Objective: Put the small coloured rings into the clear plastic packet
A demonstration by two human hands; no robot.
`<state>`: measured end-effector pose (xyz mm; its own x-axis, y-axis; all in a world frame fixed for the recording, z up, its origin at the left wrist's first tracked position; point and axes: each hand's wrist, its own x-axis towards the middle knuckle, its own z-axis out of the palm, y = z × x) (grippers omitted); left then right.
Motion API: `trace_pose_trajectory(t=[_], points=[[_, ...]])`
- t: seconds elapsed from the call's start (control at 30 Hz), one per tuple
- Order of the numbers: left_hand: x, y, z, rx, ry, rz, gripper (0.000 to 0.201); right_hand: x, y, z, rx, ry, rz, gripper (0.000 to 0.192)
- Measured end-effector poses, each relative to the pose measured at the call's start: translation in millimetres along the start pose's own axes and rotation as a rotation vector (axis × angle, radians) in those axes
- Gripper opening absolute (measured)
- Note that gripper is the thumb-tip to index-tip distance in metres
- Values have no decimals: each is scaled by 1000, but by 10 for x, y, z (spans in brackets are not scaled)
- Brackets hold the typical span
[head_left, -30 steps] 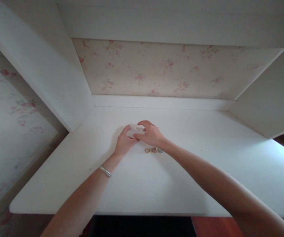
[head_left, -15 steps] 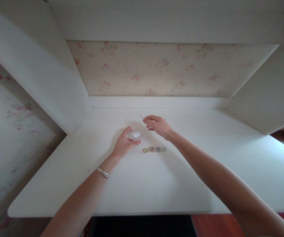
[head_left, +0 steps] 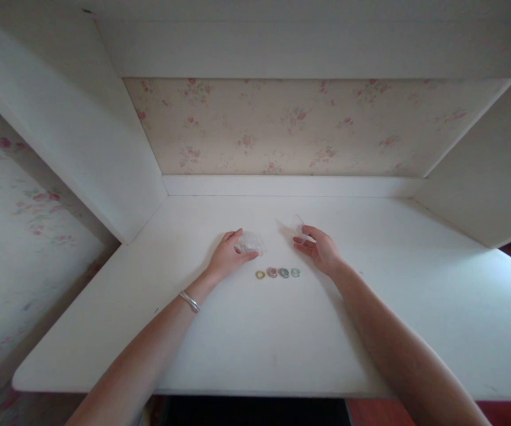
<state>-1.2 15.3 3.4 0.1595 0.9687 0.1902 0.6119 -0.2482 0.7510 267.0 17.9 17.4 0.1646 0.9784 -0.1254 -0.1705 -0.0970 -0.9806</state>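
Note:
My left hand point(head_left: 226, 257) is closed around a clear plastic box point(head_left: 250, 242), thumb on the near side and fingers on the far side. To its right, my right hand point(head_left: 320, 249) pinches a thin clear plastic lid point(head_left: 298, 227), tilted up over the table and apart from the box. Just in front of the box lies a row of small ring-shaped rolls, which look like tape: a yellow roll point(head_left: 257, 276), a pink roll point(head_left: 272, 272), a dark grey roll point(head_left: 283, 273) and a pale green roll point(head_left: 295, 273). Neither hand touches them.
The white desk point(head_left: 219, 343) has a low back ledge point(head_left: 282, 185) below a flowered wall panel point(head_left: 317, 127). White side panels point(head_left: 99, 130) rise left and right. A silver bracelet point(head_left: 190, 301) circles my left wrist.
My right hand has moved right and a little nearer, carrying the clear lid, which now shows its broad face. My left hand stays nearly in place with the box. The rolls have not moved.

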Motion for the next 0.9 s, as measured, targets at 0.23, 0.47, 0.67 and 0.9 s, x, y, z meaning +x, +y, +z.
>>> trace_pose_trajectory(t=[0.23,0.47,0.67,0.9], points=[[119,46,115,21,4,13,70,-36,-147,-320,338,-50,117,28],[15,69,70,97,-1,33,72,3,17,-324,245,170,-1,30],[-81,101,42,202,-38,86,64,-10,142,-280,-302,282,-187,36],[-101,104,4,216,-100,140,44,-133,91,-236,-942,282,-302,38]])
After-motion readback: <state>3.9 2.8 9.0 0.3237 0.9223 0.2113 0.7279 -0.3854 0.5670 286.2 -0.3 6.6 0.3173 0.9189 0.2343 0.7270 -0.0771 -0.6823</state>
